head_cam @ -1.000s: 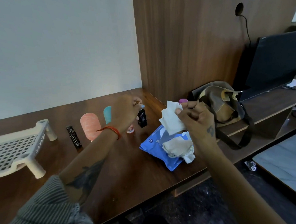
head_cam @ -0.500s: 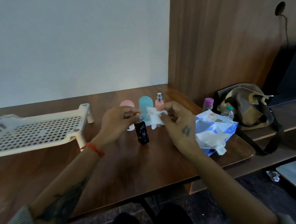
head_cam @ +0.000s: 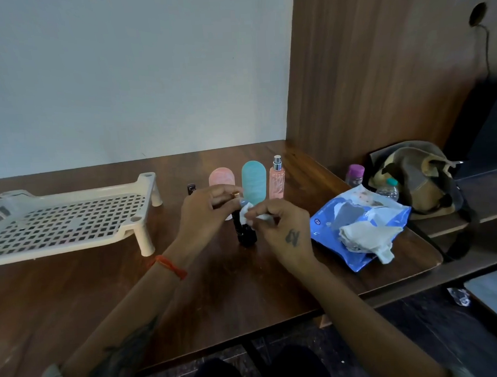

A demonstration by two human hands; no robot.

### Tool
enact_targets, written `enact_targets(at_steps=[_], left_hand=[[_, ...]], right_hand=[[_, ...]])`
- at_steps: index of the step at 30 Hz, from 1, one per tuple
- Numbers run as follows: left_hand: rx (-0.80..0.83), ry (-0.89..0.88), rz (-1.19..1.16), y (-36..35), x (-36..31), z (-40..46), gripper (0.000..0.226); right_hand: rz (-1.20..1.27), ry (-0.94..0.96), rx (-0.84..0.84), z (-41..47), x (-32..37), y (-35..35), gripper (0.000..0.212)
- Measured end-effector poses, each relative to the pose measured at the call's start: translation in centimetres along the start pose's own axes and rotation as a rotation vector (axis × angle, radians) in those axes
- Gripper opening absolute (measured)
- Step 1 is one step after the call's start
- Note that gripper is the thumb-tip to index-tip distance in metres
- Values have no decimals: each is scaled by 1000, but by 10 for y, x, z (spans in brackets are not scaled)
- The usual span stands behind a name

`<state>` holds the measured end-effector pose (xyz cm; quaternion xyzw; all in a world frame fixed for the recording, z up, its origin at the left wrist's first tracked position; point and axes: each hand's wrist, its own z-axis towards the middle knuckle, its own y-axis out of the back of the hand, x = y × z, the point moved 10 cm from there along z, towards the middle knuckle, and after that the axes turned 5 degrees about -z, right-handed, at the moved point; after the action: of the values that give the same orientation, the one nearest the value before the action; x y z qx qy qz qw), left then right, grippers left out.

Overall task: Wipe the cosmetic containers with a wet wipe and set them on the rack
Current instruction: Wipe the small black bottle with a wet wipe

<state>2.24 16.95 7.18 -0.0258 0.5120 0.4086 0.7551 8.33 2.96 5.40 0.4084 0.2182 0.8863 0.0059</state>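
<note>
On the worktop (head_cam: 247, 289), centre, I see the left hand (head_cam: 205, 219) pinching the top of an upright black bottle (head_cam: 245, 234), fingers curled. My right hand (head_cam: 284, 229) presses a bunched wet wipe (head_cam: 247, 214) against it. A white rack (head_cam: 67, 223) stands well left.

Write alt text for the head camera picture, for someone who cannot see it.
A person's left hand holds a small black bottle upright on a wooden table while the right hand rubs it with a white wet wipe. A white perforated rack stands to the left; a blue wipes pack lies to the right.
</note>
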Motion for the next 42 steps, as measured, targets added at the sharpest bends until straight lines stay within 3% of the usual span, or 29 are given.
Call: enact_targets(at_steps=[7,13,21,26,30,33,37,42], left_hand=[[-44,80,-119,1,18,1,18],[-26,-17,86,-4,9,0,21],[-63,-21,27,-2,10,-2,21],[-81,-133,146,-2,-3,-5,26],[-97,-173,147,-2,-5,-6,25],[-74,-226,144,-4,-10,-8,23],[-82,-257,172,-4,-13,-11,27],[-98,-263,147,-3,-14,-10,23]], right_hand=[[5,-72,-10,9,-3,10,13],[-76,137,93,4,10,-10,11],[-108,220,-130,3,7,14,14],[-201,380,-40,-9,25,-4,14],[-121,228,-30,-1,9,4,14],[-147,291,-122,-5,18,15,18],[-259,437,-38,-13,29,-2,22],[-162,304,-85,-5,17,10,18]])
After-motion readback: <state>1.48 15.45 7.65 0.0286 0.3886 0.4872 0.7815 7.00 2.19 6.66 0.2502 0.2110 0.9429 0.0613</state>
